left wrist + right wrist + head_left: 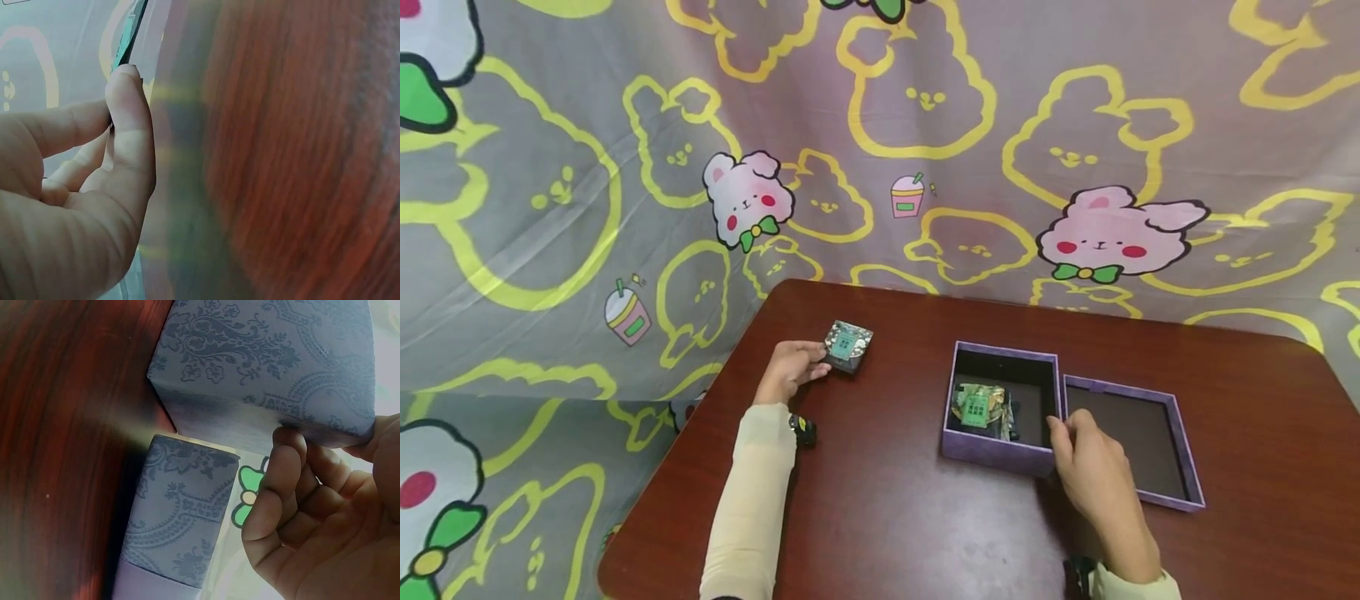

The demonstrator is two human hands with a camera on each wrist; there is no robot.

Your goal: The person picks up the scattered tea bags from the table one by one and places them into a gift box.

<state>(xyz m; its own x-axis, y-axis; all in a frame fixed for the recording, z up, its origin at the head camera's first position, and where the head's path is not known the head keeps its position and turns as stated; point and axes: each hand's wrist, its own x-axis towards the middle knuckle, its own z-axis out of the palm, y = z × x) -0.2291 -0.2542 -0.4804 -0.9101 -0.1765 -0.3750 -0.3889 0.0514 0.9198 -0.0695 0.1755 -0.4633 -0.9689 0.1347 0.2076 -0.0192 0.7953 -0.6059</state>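
Observation:
My left hand (792,368) pinches a small flat packet (848,346), dark with a pale floral pattern and a green label, at the table's far left. In the left wrist view the packet (128,37) appears nearly edge-on between thumb and fingers. At the right, my right hand (1097,475) grips the near right corner of an open purple box (1000,454), thumb at the rim. The right wrist view shows fingers against the patterned outer wall of the box (269,362). Inside the box's left part lies foil-like packaging with a green-labelled packet (976,410).
A shallow purple lid (1142,433) lies hollow side up just right of the box, partly behind my right hand. Everything rests on a reddish-brown wooden table (887,500). A cartoon-printed curtain (955,192) hangs along the back and left sides.

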